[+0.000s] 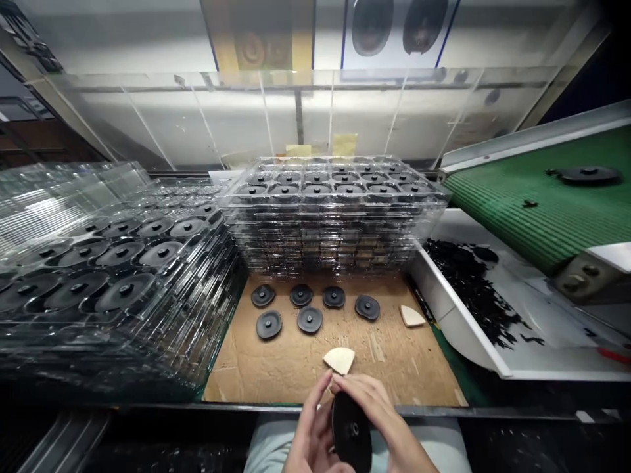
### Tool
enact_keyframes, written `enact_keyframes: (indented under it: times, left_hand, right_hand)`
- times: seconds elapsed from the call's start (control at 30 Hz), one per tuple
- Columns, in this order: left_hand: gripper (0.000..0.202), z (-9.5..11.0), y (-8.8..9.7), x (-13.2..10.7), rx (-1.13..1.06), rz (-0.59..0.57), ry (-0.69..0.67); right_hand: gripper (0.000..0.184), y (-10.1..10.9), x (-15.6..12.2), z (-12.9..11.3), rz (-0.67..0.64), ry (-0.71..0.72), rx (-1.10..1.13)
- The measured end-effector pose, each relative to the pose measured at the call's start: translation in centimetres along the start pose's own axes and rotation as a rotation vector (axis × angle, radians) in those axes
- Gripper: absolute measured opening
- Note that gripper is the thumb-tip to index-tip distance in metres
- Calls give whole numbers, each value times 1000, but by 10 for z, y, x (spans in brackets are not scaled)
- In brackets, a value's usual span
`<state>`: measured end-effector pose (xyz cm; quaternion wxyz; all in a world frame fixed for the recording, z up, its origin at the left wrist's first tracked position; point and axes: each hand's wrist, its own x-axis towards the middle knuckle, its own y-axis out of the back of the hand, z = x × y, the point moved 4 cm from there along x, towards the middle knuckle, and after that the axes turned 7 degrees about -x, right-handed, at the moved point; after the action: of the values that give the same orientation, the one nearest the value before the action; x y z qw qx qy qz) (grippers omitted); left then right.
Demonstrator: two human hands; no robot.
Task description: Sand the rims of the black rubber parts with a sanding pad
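Close to my body, at the near edge of the cardboard, my left hand (311, 433) is closed around one side of a black oval rubber-like disc (352, 430) with a small round stud at its centre. The disc is tilted nearly upright. My right hand (379, 410) wraps its other side, and the fingertips of both hands meet at the top. Just beyond them is a cream wedge-shaped pad (339, 359); whether the fingertips touch it I cannot tell. Several similar discs (309, 320) lie in two loose rows on the cardboard sheet (296, 374).
A second cream wedge (412, 316) lies at right. Stacked clear trays (335, 223) of discs stand behind, with more trays (148, 289) at left. A white bin (458, 315) holds black scraps (473, 282). Above it slopes a green conveyor belt (532, 203) carrying a disc (589, 174).
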<state>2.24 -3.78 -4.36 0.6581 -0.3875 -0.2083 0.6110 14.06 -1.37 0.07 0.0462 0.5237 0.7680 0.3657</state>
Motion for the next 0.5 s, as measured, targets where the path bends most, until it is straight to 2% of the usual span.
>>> enact_keyframes:
  times: [0.07,0.17,0.33,0.4,0.5]
  left_hand:
    - [80,-2,5,-1,-22,22,64]
    - [76,2,12,-1,-68,68,127]
    - [53,22,19,1,-204,213,117]
    - [48,30,22,3,-235,245,80]
    - [44,37,25,9,-262,247,43]
  right_hand:
    - [88,-6,-5,0,-6,-21,9]
    - [83,-7,-8,9,-34,-50,-15]
    - [41,-1,7,58,44,-172,-304]
    - [33,-10,16,77,43,-218,-361]
    - [36,-32,25,94,17,-228,-385]
